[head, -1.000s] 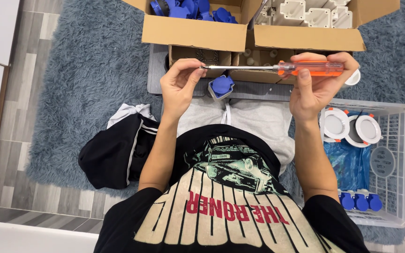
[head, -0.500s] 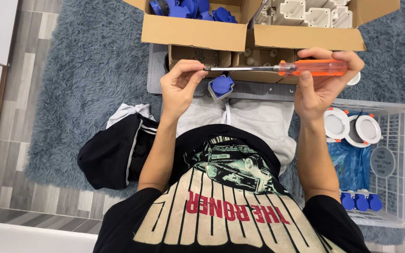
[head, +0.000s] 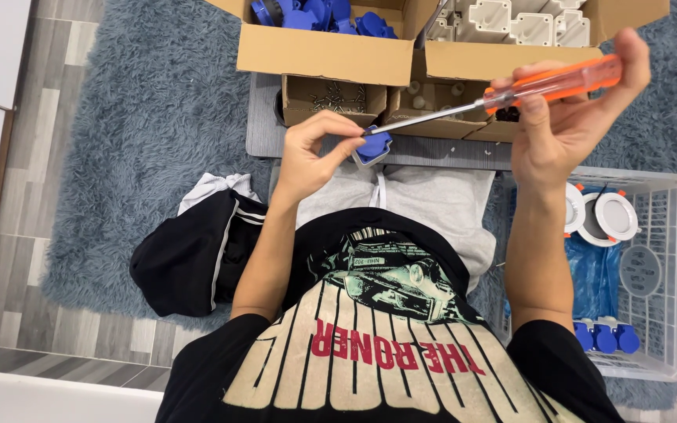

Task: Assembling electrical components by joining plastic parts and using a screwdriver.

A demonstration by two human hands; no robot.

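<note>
Head view, left hand (head: 311, 157): blue plastic part (head: 373, 146) pinched in fingers.
Right hand (head: 566, 117): orange-handled screwdriver (head: 495, 95) gripped.
Risk: tip, at the part's 12 o'clock, could skid onto fingers.

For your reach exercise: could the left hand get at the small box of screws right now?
Probably not freely: the left hand is shut on the blue part, with the screwdriver tip on it. The screw box lies open just beyond, nothing between.

We see a screwdriver with a glossy, see-through orange plastic handle (head: 562, 81) and smooth bright metal shaft, a small matt blue plastic part (head: 373, 147), matt brown cardboard boxes (head: 324, 53), and a shaggy grey-blue pile rug (head: 143, 133).
</note>
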